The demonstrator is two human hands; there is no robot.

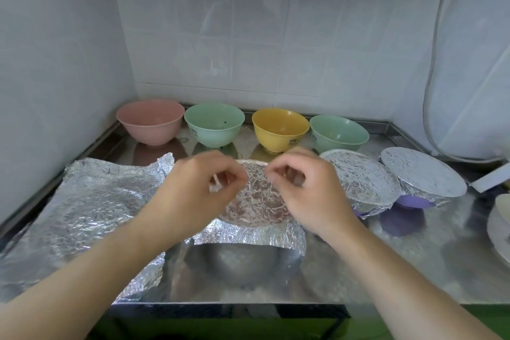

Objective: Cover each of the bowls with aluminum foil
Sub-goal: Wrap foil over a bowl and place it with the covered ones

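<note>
Two bare hands work over a foil-draped bowl (254, 201) at the near middle of a steel desk (414, 265). The left hand (201, 188) hovers at the bowl's left rim, the right hand (306, 188) at its right rim. On each, the fingers are curled with fingertips meeting the thumb just above the far edge of the foil; motion blur hides whether they pinch the sheet, so a grip cannot be told. The foil on this bowl lies crinkled across the top, and its near edge hangs loose over the side.

A large loose foil sheet (91, 215) lies spread on the desk to the left, touching the bowl's foil. To the right stand two purple bowls already wrapped: one (361, 179) just beside the right hand, another (422, 174) farther right, both with foil tight over their tops.

Along the far tiled wall four bowls stand uncovered in a row: pink (150, 121), green (214, 124), yellow (280, 128) and a second green (339, 132), tilted. A white plate (499, 226) shows at the right edge.
</note>
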